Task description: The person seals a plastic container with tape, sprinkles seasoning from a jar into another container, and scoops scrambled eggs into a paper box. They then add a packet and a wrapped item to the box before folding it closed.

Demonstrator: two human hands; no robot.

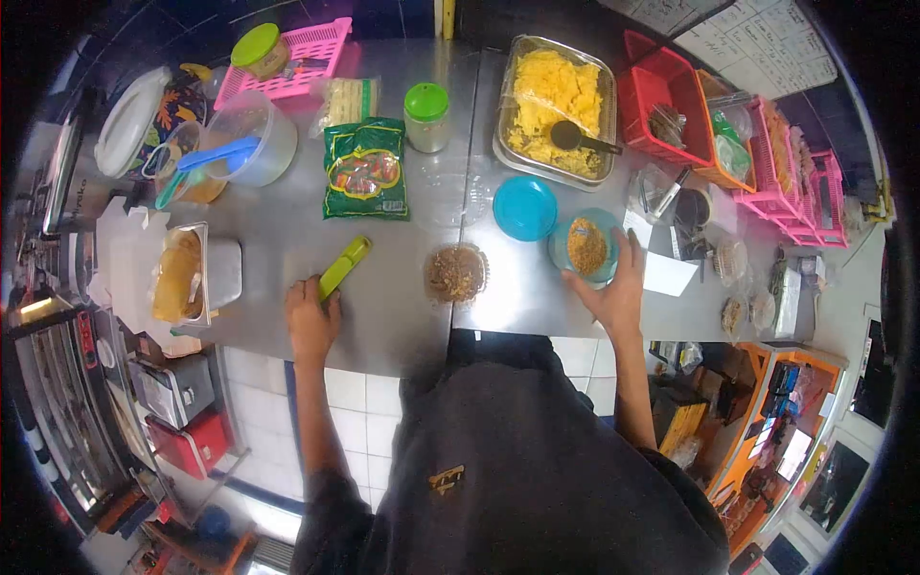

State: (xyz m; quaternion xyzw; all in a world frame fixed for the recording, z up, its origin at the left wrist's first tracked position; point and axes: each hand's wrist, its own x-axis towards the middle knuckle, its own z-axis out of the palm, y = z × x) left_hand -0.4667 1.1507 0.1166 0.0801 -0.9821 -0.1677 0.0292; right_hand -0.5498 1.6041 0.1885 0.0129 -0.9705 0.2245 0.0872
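My left hand (312, 316) is closed around the end of a slim lime-green utensil (343, 268), whose exact kind I cannot make out. It points up and to the right over the steel table. My right hand (616, 290) grips the side of a clear jar (561, 257) without its lid, which holds golden-brown crumbs (587, 246). Just behind the jar lies a round turquoise lid (525, 208). Between my hands sits a small clear plastic tub (456, 273) with brown, crumbly bits in it.
A green packet (365, 171) and a green-lidded jar (426, 120) stand farther back. At back right, a metal tray (503, 158) holds yellow shredded food and a black scoop (583, 140). Red (671, 86) and pink baskets (788, 172) line the right. A steel pan (226, 271) stands left.
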